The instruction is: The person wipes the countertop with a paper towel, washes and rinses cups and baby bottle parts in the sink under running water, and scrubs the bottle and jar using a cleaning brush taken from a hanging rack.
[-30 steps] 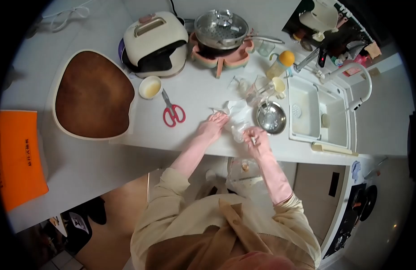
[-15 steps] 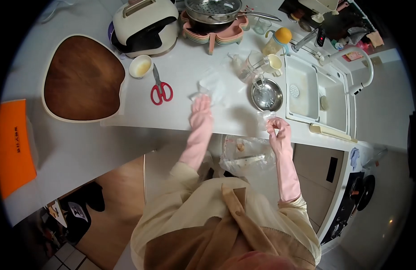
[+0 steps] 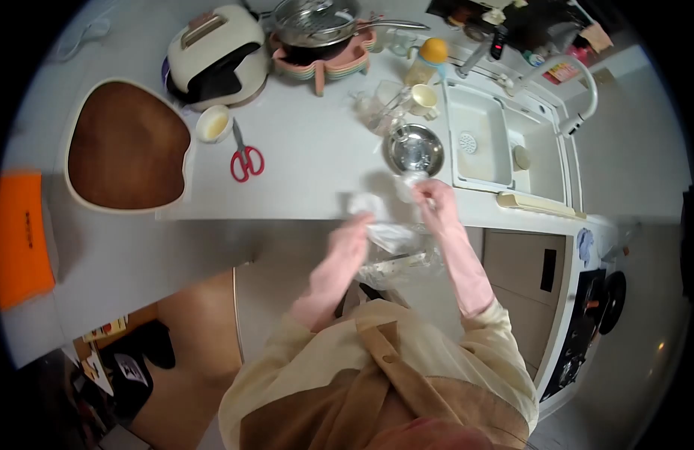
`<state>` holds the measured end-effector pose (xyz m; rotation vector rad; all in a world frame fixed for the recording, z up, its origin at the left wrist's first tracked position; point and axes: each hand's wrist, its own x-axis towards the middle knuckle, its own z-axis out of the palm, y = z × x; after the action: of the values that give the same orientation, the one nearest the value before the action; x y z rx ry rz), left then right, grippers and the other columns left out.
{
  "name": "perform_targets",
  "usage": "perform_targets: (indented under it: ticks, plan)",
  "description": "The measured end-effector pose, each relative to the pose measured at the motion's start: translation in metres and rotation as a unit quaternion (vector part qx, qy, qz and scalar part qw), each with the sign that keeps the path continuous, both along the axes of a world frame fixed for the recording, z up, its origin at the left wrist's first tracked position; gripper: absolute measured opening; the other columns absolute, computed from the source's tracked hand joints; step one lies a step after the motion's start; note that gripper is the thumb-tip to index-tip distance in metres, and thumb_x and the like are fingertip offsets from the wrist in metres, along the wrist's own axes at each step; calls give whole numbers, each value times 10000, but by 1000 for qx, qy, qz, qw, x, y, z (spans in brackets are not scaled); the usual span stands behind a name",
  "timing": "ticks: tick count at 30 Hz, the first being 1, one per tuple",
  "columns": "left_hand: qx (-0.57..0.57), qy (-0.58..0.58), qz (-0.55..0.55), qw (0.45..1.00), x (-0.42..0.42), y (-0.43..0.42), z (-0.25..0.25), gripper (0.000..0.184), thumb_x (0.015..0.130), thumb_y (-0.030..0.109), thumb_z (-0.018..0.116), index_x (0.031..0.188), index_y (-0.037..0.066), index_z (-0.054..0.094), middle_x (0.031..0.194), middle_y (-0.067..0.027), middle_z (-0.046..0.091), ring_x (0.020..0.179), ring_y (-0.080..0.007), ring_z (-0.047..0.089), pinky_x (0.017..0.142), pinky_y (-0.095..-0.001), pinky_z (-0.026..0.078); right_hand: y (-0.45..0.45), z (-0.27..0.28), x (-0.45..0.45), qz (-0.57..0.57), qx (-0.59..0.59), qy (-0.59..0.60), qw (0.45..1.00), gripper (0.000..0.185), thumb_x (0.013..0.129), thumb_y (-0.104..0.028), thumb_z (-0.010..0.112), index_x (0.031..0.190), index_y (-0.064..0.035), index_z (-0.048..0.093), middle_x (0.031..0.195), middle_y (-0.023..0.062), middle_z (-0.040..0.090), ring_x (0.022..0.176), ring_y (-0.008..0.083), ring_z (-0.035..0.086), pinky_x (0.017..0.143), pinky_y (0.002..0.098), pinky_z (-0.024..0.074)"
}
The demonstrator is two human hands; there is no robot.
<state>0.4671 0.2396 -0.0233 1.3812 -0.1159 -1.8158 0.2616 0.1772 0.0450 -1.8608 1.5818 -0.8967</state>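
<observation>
My left hand (image 3: 348, 240), in a pink rubber glove, is at the counter's front edge, closed on a thin whitish plastic sheet (image 3: 366, 204) and blurred by motion. My right hand (image 3: 438, 204), gloved alike, pinches a small crumpled piece of clear plastic (image 3: 408, 186) just in front of the stainless steel bowl (image 3: 416, 150). Below the edge, between both hands, hangs a clear plastic bag (image 3: 422, 264) with a few scraps inside. Red-handled scissors (image 3: 247, 161) lie on the counter to the left, beside a small white bowl (image 3: 213, 124) with yellowish contents.
A cream toaster (image 3: 216, 64) and a lidded pan (image 3: 317, 26) on a pink rack (image 3: 339, 66) stand at the back. A clear pitcher (image 3: 388, 112), a cream mug (image 3: 423, 100) and an orange-topped bottle (image 3: 426, 64) sit near the sink (image 3: 478, 176). A brown board (image 3: 126, 146) lies left.
My left hand has lifted the plastic sheet off the counter and drawn it back to the front edge, above the hanging bag. My right hand still pinches its plastic piece. The view has shifted slightly.
</observation>
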Motion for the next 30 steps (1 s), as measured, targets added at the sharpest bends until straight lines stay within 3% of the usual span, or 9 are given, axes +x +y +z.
perform_targets:
  ticks: [1,2,6,8,11,15,21,27,30]
  plan:
    - [-187,-276,-181,925,26,-9,10,250,937,98,457,1134,62,607,1061,-69,649,822,-147,595,689,-244,477,-14,-6,15,12,-13,26,1000,63,791,-64,648,846,-33,653,863,139,666,767,291,644,708,365,519]
    - [-282,-595,-254,709,51,-18,21,255,937,111,468,1150,71,603,1069,-79,649,824,-154,600,691,-272,490,-27,-11,29,24,-27,52,998,104,806,-143,650,834,-43,657,867,147,664,798,326,640,722,399,516]
    - [-294,-667,-103,676,179,-83,22,464,924,164,476,1373,64,416,1332,-140,486,1215,-262,477,1021,-343,393,-77,-6,124,67,59,124,988,167,848,-177,540,855,-61,660,886,171,656,825,380,631,738,473,498]
    - [-258,-652,-118,703,184,-122,16,585,880,209,561,1409,70,353,1411,-140,411,1280,-285,422,1055,-365,368,-105,-64,169,106,183,211,954,390,841,-129,509,1229,-91,534,1195,224,555,1077,395,563,898,452,475]
    - [-159,-760,-263,573,173,-141,56,763,804,288,673,1438,79,304,1451,-142,368,1311,-297,396,1062,-382,359,-80,-36,168,197,122,217,948,579,858,-166,520,1411,-107,359,1364,227,427,1210,388,484,981,422,439]
    - [-83,-674,-229,697,127,-98,132,948,717,355,758,1473,107,241,1486,-139,321,1343,-293,359,1084,-379,336,-45,36,118,178,17,120,976,367,884,-279,565,1178,-63,602,1188,176,587,1063,343,583,892,402,476]
    - [-97,-580,-38,808,154,-75,120,585,837,441,630,1236,18,566,1225,-159,592,1152,-296,546,985,-377,409,2,91,-26,30,26,13,999,401,903,-384,567,841,-12,703,853,171,665,855,325,633,782,383,510]
    - [-148,-816,47,557,103,-48,107,431,883,381,596,1104,13,632,1080,-125,658,981,-294,624,865,-390,473,-15,117,-181,-4,39,103,994,346,873,-292,621,1126,-58,651,1006,149,676,926,253,632,835,356,500]
    - [-214,-615,11,759,11,-61,118,480,857,397,635,1150,18,598,1086,-102,640,949,-229,636,827,-344,483,-42,117,-254,5,54,169,984,451,831,-316,654,1193,-51,608,1025,184,663,908,280,640,826,369,506]
